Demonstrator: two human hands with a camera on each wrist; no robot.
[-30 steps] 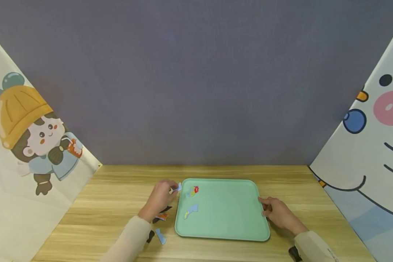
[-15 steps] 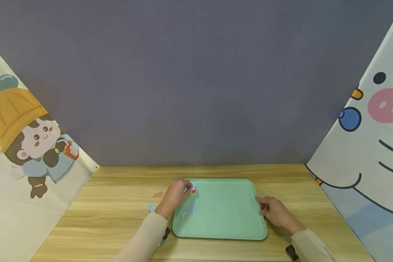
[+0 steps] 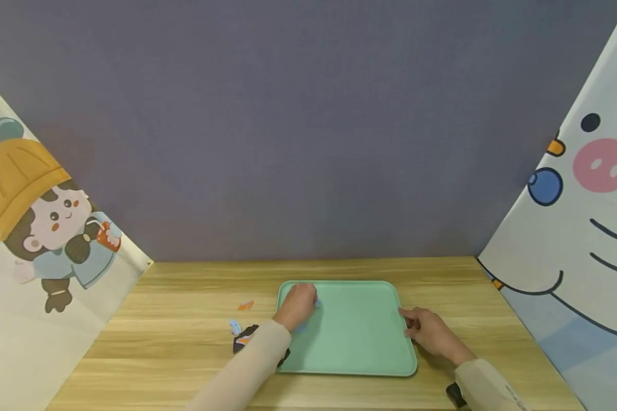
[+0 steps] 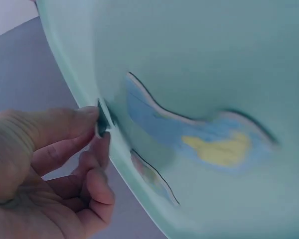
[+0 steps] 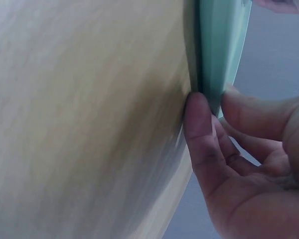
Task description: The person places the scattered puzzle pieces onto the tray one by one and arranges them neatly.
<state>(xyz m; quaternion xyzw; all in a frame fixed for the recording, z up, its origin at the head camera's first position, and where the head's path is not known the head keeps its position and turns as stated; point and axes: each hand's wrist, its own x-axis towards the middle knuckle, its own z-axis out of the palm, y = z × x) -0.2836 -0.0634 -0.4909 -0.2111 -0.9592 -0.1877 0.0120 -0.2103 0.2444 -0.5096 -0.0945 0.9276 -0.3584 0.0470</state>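
Observation:
My left hand point(image 3: 297, 305) is over the left part of a mint-green tray point(image 3: 360, 342). Between thumb and fingers it pinches a thin puzzle piece point(image 4: 105, 119), seen edge-on close to the tray surface in the left wrist view. A wavy blue puzzle piece with a yellow patch point(image 4: 219, 149) lies flat on the tray beside it, and a smaller multicoloured piece point(image 4: 153, 175) lies nearby. At the tray's right side my right hand point(image 3: 432, 334) grips the rim, thumb on the upper side and fingers on the outer side. In the head view the left hand hides most of these pieces.
Several loose pieces lie on the wooden table left of the tray: an orange one point(image 3: 245, 306), a light blue one point(image 3: 235, 326) and dark ones with orange point(image 3: 243, 340), partly behind the left sleeve. A grey wall stands behind, with cartoon-printed panels at both sides.
My left hand has carried a light blue piece from beside the tray's far left corner onto the tray, moving right. The right hand stays at the rim.

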